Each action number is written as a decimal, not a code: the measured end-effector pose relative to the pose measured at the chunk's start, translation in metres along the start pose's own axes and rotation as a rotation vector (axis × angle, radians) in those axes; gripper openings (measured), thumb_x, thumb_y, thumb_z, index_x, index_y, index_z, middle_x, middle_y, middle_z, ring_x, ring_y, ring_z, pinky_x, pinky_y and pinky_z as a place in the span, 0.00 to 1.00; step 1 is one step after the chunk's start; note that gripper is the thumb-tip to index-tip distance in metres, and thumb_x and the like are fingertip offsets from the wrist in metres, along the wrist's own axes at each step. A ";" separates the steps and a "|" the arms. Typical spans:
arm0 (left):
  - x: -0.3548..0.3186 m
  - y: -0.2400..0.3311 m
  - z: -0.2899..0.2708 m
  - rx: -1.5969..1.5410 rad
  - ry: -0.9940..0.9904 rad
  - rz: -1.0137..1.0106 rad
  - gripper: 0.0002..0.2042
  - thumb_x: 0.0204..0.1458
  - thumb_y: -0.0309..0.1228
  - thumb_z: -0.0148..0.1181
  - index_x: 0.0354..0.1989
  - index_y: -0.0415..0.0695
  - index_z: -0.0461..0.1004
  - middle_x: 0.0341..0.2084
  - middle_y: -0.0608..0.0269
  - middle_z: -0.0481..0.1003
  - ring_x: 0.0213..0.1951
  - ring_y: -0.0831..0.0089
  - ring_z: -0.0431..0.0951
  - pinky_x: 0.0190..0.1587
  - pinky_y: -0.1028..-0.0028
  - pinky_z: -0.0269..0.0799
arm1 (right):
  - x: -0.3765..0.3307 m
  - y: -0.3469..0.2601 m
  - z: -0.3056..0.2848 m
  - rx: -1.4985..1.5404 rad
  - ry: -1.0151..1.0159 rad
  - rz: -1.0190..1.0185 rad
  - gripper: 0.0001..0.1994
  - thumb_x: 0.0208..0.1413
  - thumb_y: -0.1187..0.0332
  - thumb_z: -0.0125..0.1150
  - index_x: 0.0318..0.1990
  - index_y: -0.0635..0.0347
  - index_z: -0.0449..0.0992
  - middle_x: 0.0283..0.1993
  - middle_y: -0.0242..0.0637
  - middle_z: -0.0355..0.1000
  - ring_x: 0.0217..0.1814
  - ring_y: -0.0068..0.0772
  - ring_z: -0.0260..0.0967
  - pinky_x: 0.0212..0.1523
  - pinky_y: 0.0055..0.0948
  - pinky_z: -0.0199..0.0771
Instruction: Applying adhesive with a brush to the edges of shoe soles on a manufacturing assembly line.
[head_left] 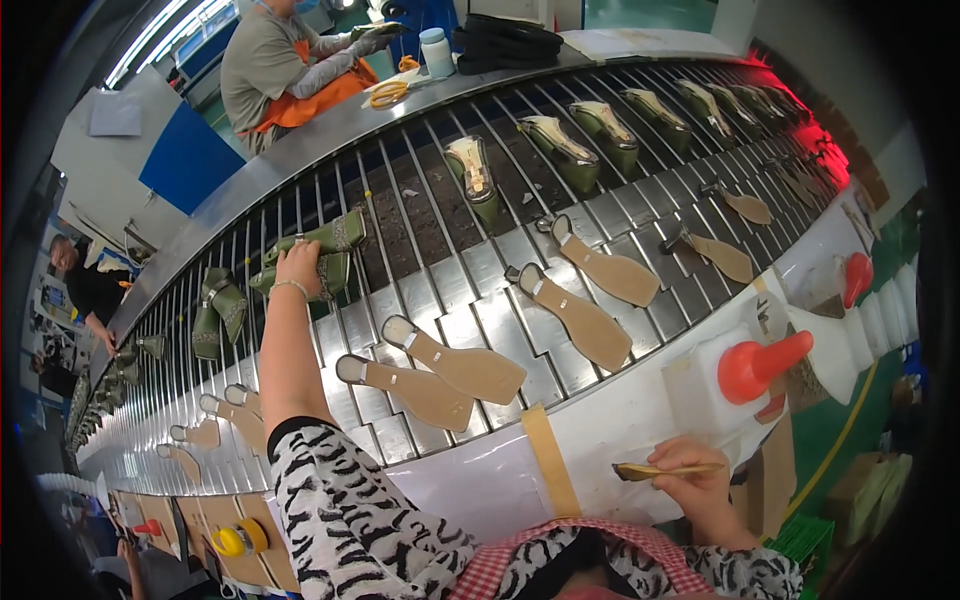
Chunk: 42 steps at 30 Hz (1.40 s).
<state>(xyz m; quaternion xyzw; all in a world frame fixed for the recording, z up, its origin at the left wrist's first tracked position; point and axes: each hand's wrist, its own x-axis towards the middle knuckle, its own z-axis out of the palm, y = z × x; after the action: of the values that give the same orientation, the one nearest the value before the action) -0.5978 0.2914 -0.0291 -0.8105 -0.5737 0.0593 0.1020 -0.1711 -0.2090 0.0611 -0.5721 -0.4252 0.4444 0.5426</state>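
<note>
- Left of centre in the frame, my left hand (298, 268) reaches over a pair of olive-green shoes (345, 234), which lie across the grey metal rod-and-plate conveyor (470, 295).
- To handle these well, I judge a light hold best, with fingertips spread over the uppers so nothing dents or scuffs, and the wrist lifted clear of the rods.
- At lower right, the brush is best held level and away from my sleeve, its dark end off the flat tan paddle-shaped insoles (475, 372) in the middle of the frame.
- My left fingers bend over the shoes and touch them; whether they are clenched around one I cannot tell.
- My right hand (692, 478) is closed, thumb and fingers pinching a slim wooden brush with a dark end (642, 472), just below the white plastic container with a red cone-shaped spout (750, 370).
</note>
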 end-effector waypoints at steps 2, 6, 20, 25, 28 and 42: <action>-0.013 0.001 0.004 0.086 -0.014 0.023 0.23 0.44 0.25 0.59 0.52 0.51 0.67 0.50 0.62 0.70 0.55 0.61 0.69 0.53 0.54 0.67 | -0.004 -0.005 0.005 0.005 0.005 -0.014 0.09 0.46 0.80 0.66 0.37 0.64 0.78 0.40 0.45 0.75 0.45 0.34 0.71 0.49 0.29 0.70; -0.032 0.004 0.005 0.314 0.020 -0.036 0.23 0.46 0.26 0.60 0.53 0.52 0.66 0.49 0.62 0.68 0.53 0.62 0.70 0.53 0.56 0.67 | -0.015 -0.020 0.012 0.156 0.088 0.023 0.07 0.51 0.78 0.63 0.38 0.65 0.76 0.42 0.45 0.75 0.46 0.32 0.72 0.50 0.29 0.70; -0.120 -0.012 -0.016 -0.427 0.291 -0.431 0.38 0.35 0.31 0.74 0.58 0.47 0.60 0.55 0.58 0.69 0.53 0.51 0.72 0.49 0.58 0.73 | -0.061 -0.044 -0.023 -0.250 0.385 -0.116 0.05 0.50 0.75 0.65 0.36 0.63 0.77 0.37 0.35 0.74 0.41 0.24 0.71 0.44 0.24 0.69; -0.177 -0.022 -0.055 -1.880 0.577 -0.345 0.26 0.49 0.32 0.68 0.57 0.44 0.66 0.52 0.58 0.73 0.53 0.64 0.73 0.54 0.63 0.71 | -0.073 -0.053 -0.050 -0.489 0.513 -0.149 0.06 0.51 0.75 0.65 0.36 0.65 0.76 0.36 0.33 0.75 0.40 0.22 0.71 0.44 0.21 0.68; -0.231 0.005 -0.087 -2.482 0.312 -0.144 0.22 0.53 0.33 0.64 0.56 0.47 0.68 0.54 0.62 0.72 0.56 0.67 0.71 0.58 0.61 0.69 | -0.077 -0.038 -0.066 -0.637 0.529 -0.137 0.07 0.49 0.74 0.65 0.36 0.64 0.76 0.36 0.35 0.76 0.40 0.24 0.72 0.41 0.22 0.69; -0.418 0.213 -0.154 -2.303 -0.038 0.048 0.34 0.46 0.31 0.70 0.61 0.44 0.60 0.53 0.63 0.69 0.56 0.68 0.69 0.61 0.67 0.63 | -0.072 0.005 -0.089 -0.943 0.333 -0.092 0.06 0.48 0.68 0.64 0.33 0.59 0.78 0.31 0.39 0.75 0.41 0.41 0.71 0.43 0.37 0.71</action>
<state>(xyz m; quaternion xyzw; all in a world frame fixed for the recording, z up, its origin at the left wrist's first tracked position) -0.5098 -0.1857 0.0621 -0.4330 -0.2735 -0.4857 -0.7084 -0.1027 -0.3011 0.0606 -0.7989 -0.5120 0.0823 0.3046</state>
